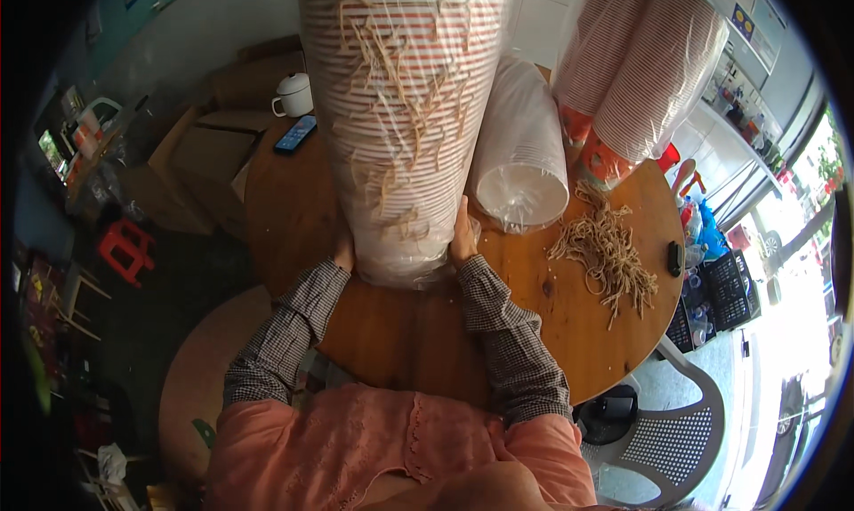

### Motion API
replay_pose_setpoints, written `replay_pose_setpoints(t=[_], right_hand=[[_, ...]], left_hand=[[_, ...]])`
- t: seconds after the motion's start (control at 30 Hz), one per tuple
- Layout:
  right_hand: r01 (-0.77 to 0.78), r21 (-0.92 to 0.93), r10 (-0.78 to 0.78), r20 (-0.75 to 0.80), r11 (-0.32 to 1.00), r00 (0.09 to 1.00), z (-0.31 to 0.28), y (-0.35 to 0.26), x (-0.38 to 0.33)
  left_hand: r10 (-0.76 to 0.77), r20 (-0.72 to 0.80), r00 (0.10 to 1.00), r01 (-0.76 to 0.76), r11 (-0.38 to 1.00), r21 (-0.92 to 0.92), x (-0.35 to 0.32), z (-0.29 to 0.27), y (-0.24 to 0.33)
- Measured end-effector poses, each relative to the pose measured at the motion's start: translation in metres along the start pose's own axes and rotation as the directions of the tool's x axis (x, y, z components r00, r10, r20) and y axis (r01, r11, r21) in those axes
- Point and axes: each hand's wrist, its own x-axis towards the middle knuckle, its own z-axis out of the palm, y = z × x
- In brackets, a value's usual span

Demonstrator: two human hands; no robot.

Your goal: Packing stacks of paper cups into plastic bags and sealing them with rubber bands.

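A tall bagged stack of paper cups [405, 137] with red-and-white banded rims rises in front of me on the round wooden table. Clear plastic wraps it, and thin tan strands lie along its side. My left hand [344, 249] grips its lower left side; my right hand [464, 235] grips the lower right. Most of the fingers on both hands are hidden by the stack. A heap of the same tan strands [612, 257] lies to the right. Just beyond my right hand rests a bagged stack of white cups [523, 191], its open end facing me.
Further bagged cup stacks [658, 75] lean at the far right. A phone [295, 134] and a white lidded mug [294, 95] are at the table's far left. Cardboard boxes [209, 155], a red stool [126, 251], a grey plastic chair [676, 431] and a black crate [725, 289] surround the table [391, 333].
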Motion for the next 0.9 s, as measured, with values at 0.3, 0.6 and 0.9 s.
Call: replay_pose_setpoints(t=[0.3, 0.6, 0.9], right_hand=[[0.117, -0.03, -0.114, 0.081, 0.993, 0.99, -0.007, 0.007, -0.035], [0.551, 0.001, -0.534, 0.251, 0.834, 0.807, 0.003, -0.065, -0.074], [0.495, -0.191, -0.473, 0.153, 0.848, 0.868, -0.001, -0.085, -0.071]], left_hand=[[0.108, 0.106, 0.989, -0.122, 0.983, 0.134, -0.013, -0.044, 0.026], [0.31, 0.31, 0.899, -0.376, 0.909, 0.181, 0.022, -0.147, -0.002], [0.024, 0.242, 0.97, -0.058, 0.989, 0.137, 0.0, 0.042, 0.07]])
